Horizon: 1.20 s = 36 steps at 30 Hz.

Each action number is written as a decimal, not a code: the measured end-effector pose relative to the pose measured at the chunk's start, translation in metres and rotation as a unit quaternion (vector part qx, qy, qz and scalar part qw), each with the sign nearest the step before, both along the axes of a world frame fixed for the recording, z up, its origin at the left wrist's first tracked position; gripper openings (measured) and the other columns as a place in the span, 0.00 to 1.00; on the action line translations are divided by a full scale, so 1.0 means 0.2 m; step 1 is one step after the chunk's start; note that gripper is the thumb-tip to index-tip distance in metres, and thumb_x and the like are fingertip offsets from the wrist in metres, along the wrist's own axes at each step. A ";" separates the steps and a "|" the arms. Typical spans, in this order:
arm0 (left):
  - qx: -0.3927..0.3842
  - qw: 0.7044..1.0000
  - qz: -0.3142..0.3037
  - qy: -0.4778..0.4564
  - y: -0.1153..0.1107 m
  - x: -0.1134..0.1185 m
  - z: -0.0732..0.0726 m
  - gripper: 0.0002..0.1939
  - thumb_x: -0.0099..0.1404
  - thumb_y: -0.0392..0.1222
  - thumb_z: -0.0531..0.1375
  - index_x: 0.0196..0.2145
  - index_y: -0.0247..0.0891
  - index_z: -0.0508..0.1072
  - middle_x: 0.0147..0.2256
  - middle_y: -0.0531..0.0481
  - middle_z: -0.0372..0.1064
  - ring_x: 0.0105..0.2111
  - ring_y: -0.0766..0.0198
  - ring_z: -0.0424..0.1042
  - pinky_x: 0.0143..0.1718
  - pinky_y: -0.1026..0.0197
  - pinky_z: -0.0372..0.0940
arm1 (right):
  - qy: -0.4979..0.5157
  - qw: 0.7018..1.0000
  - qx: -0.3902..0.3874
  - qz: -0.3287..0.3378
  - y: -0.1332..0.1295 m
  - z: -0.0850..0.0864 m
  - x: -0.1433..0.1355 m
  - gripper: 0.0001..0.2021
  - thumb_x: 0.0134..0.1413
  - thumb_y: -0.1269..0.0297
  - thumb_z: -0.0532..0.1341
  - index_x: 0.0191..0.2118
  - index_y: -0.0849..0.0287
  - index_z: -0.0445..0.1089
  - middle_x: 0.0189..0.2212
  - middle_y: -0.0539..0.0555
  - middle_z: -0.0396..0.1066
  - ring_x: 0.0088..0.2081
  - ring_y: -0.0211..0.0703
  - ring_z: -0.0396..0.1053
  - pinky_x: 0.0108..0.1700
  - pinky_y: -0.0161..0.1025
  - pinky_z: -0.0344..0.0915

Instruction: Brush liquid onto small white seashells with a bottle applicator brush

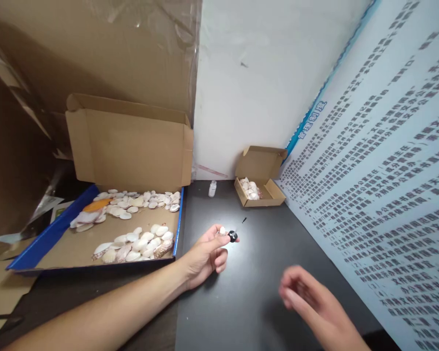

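My left hand [208, 253] is raised over the dark table, its thumb and fingers closed on a small round black piece [233, 236] with a shiny mark on it. Beside this piece, a small white object [223, 230] that looks like a shell shows above the thumb; fingers hide part of it. My right hand [307, 297], blurred by motion, hovers at the lower right, apart from everything. Its fingers are loosely curled, the thumb is apart from them, and nothing shows in it. A short thin black piece [244, 220] lies on the table just beyond my left hand.
At the left, an open blue-edged cardboard box [66, 248] holds many shells [131, 243]. A small clear bottle [212, 188] stands near the back wall. Right of it, a small open cardboard box [272, 194] contains more shells [251, 189]. A printed panel [380, 185] borders the right side.
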<state>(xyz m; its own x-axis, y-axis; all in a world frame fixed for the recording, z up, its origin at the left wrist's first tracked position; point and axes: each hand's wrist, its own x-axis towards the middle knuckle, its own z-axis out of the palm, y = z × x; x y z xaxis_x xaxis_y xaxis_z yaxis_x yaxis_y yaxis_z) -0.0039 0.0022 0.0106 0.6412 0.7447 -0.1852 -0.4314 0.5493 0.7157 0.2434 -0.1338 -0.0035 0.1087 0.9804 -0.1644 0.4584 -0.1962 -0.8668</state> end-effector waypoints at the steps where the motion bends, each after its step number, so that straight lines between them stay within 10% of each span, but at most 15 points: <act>1: -0.002 1.000 0.001 -0.003 0.00 0.00 0.00 0.20 0.60 0.43 0.66 0.36 0.42 0.55 0.39 0.56 0.68 0.15 0.80 0.54 0.16 0.69 0.48 | -0.017 0.998 0.062 0.030 0.12 0.07 -0.07 0.10 0.60 0.54 0.61 0.40 0.54 0.69 0.35 0.53 0.71 0.39 0.47 0.71 0.45 0.44 0.68; 7: -0.023 1.000 0.007 -0.003 0.00 0.00 0.01 0.24 0.55 0.45 0.69 0.37 0.43 0.55 0.29 0.62 0.61 0.15 0.78 0.54 0.15 0.70 0.49 | -0.034 0.979 0.155 0.125 0.55 0.15 -0.37 0.14 0.56 0.58 0.64 0.47 0.56 0.68 0.34 0.50 0.65 0.27 0.37 0.62 0.32 0.38 0.63; 13: -0.024 1.000 -0.002 0.005 0.01 0.00 0.01 0.23 0.56 0.46 0.69 0.36 0.43 0.55 0.23 0.63 0.57 0.14 0.77 0.53 0.15 0.71 0.49 | 0.019 0.979 0.174 0.108 0.56 0.08 -0.40 0.08 0.57 0.59 0.63 0.39 0.57 0.69 0.30 0.48 0.63 0.27 0.37 0.60 0.30 0.36 0.60; 26: -0.067 0.997 0.038 -0.018 0.03 0.01 0.01 0.01 0.65 0.38 0.52 0.35 0.39 0.60 0.34 0.54 0.65 0.16 0.77 0.53 0.16 0.68 0.51 | -0.023 0.974 0.170 0.146 0.75 0.23 -0.20 0.08 0.55 0.63 0.62 0.34 0.55 0.60 0.31 0.49 0.66 0.35 0.42 0.66 0.40 0.41 0.63; 36: -0.110 0.992 0.065 0.005 0.03 0.00 0.02 0.06 0.69 0.36 0.55 0.32 0.37 0.61 0.27 0.58 0.53 0.19 0.76 0.46 0.19 0.69 0.43 | -0.168 0.937 0.064 0.299 0.70 0.25 -0.17 0.01 0.61 0.67 0.55 0.38 0.55 0.60 0.34 0.50 0.66 0.35 0.42 0.63 0.39 0.40 0.60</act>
